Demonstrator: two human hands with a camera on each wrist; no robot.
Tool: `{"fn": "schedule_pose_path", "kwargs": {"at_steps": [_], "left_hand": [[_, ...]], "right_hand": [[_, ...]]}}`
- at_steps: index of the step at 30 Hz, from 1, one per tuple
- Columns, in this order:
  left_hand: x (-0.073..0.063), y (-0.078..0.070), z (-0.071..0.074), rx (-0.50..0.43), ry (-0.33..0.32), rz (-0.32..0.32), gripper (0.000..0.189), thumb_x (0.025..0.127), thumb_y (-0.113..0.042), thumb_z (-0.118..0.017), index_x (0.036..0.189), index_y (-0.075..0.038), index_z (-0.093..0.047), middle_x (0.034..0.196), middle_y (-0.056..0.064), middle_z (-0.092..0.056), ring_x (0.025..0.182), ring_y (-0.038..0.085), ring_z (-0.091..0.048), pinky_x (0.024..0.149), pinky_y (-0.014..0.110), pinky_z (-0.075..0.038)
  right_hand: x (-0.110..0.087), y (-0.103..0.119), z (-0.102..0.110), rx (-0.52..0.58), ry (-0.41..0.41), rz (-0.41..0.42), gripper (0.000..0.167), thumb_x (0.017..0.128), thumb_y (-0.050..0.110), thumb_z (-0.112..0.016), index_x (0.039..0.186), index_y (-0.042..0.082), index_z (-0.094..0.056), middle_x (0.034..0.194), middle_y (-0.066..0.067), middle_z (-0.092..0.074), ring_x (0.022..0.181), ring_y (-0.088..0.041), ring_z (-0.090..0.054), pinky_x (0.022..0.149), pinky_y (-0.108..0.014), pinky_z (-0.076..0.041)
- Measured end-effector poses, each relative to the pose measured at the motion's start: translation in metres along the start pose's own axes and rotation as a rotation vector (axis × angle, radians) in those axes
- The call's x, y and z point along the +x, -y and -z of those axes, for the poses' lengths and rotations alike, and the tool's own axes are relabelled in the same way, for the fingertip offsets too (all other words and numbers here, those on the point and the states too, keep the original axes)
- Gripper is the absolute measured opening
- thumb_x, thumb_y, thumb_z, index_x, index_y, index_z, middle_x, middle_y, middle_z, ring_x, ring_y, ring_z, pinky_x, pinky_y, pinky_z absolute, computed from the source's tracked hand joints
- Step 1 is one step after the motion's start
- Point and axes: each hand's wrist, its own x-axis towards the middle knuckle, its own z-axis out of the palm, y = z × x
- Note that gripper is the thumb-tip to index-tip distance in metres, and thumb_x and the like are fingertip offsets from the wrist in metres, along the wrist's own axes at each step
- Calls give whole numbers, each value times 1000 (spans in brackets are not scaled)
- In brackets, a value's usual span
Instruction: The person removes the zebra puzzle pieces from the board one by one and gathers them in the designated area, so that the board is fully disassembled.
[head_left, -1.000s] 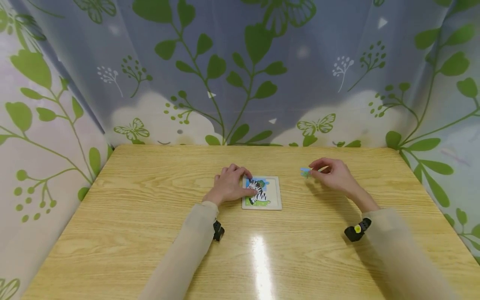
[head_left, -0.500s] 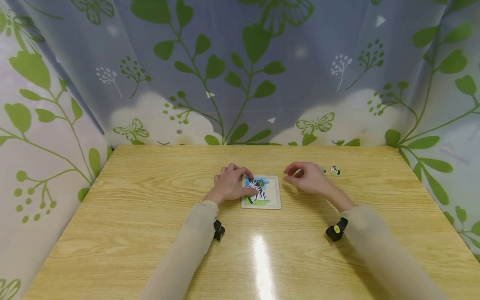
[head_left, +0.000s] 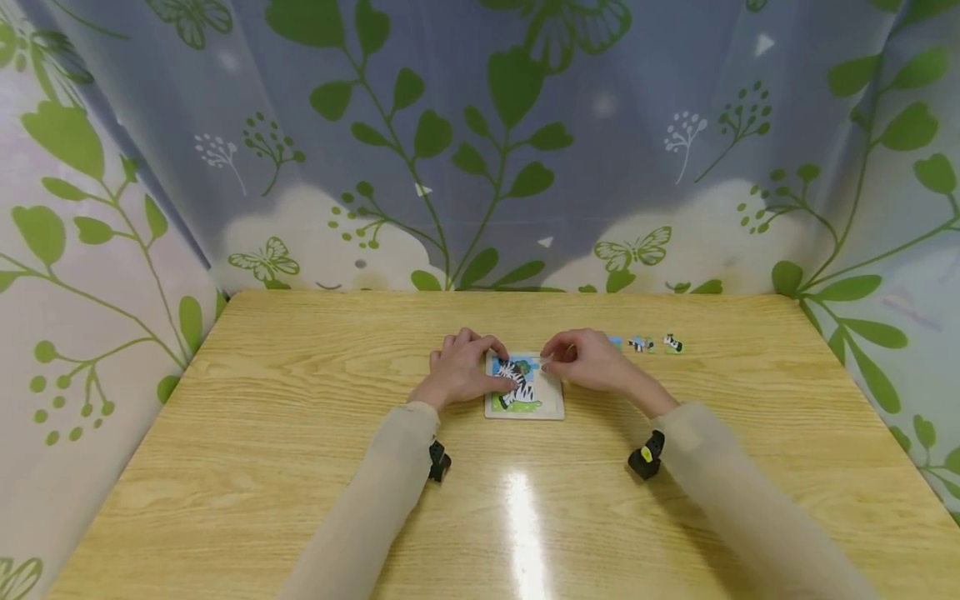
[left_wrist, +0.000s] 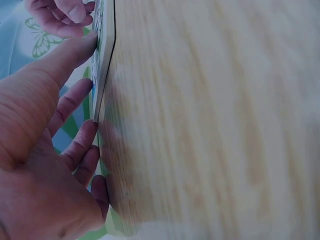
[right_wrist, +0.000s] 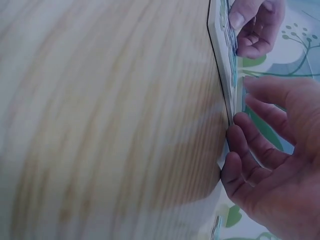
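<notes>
A square puzzle board (head_left: 555, 408) lies at the middle of the table, its left part filled with a zebra picture and its right part bare. My left hand (head_left: 465, 367) holds the board at its left side, the thumb on the zebra and the index finger at the far-left corner. Over the board's upper right edge is my right hand (head_left: 588, 362), thumb and index finger curved with a gap between them in the right wrist view. Their tips are right by the blue part of the picture. No piece shows between them.
Three small puzzle pieces are in a row right of the board: a partly hidden blue one (head_left: 616, 342), a middle one (head_left: 641, 343) and a black-and-white one (head_left: 672, 343). The wooden table (head_left: 300, 483) meets a leaf-patterned curtain (head_left: 480, 167) behind.
My right hand has moved left from the blue piece to the board's upper right edge, uncovering the other pieces. The left hand and the board have stayed in place.
</notes>
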Motion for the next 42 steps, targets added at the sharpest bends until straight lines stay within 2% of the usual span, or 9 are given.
{"fn": "schedule_pose_path", "kwargs": {"at_steps": [5,11,26,42], "left_hand": [[0,0,-1,10,1,2,40,86,-54,-78,117,-32,-67,133,5,-50,121,31,-44,92,51,-34],[-1,0,-1,21,8,6,40,86,-55,-77,117,-33,-66,134,5,-50,122,31,-44,94,51,-34],[-1,1,0,11,4,3,39,86,-55,-77,116,-34,-67,132,4,-50,121,31,-44,91,49,-33],[0,0,0,-3,3,3,41,85,-55,-78,117,-32,-67,134,5,-50,122,31,-44,90,49,-33]], "right_hand": [[3,0,-4,-41,10,31,16,91,16,-74,105,8,-76,85,-4,-67,71,-14,-56,65,-29,-46],[5,1,-9,-68,3,28,16,91,16,-74,105,8,-78,84,-5,-65,73,-15,-53,66,-30,-44],[9,7,-13,-45,-11,1,13,93,14,-72,101,6,-78,82,-5,-70,68,-13,-54,64,-29,-43],[11,6,-17,-29,-2,-38,9,94,14,-66,96,8,-73,77,-2,-61,67,-13,-50,64,-28,-39]]}}
